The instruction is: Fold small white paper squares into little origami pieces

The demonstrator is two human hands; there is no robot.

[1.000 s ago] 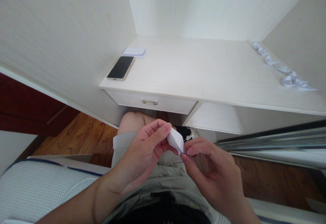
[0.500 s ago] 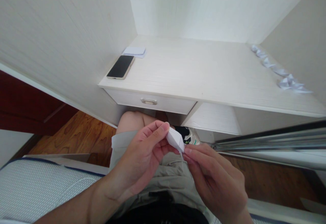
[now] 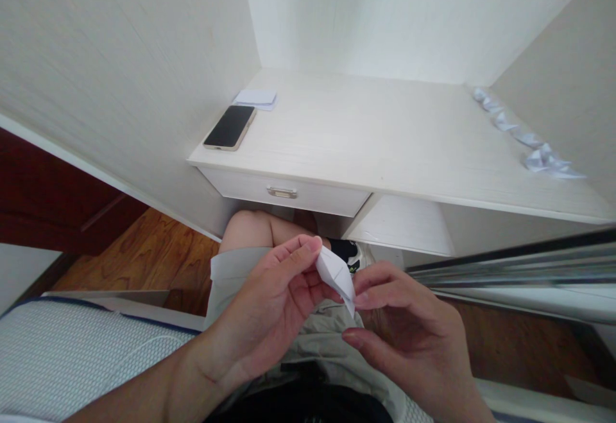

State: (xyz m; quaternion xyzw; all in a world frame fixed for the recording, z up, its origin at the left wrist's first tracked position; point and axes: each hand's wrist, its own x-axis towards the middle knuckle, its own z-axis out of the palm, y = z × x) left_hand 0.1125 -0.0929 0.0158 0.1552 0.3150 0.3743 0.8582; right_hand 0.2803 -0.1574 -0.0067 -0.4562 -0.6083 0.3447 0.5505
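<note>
The folded paper (image 3: pixel 333 274) is pinched between the thumb and fingers of the left hand (image 3: pixel 276 304), above the shorts (image 3: pixel 330 339). Its right end is touched by the fingers of the right hand (image 3: pixel 416 333), whose thumb is parted from them. On the desk (image 3: pixel 356 134), a phone (image 3: pixel 230 128) and sheets (image 3: pixel 255 97) are seen left; folded pieces (image 3: pixel 503 121) are lined along the right.

On the white bench (image 3: pixel 366 128) we see a phone (image 3: pixel 230 128) lying face up, its screen dark, near the left side panel (image 3: pixel 144 76). Beneath the benchtop we find a closed drawer (image 3: pixel 327 201) with a metal handle (image 3: pixel 282 192) — and, just right of it, an open compartment (image 3: pixel 404 221). To our left lies wood-grained floor (image 3: pixel 149 256) beside a dark red panel (image 3: pixel 58 192).
</note>
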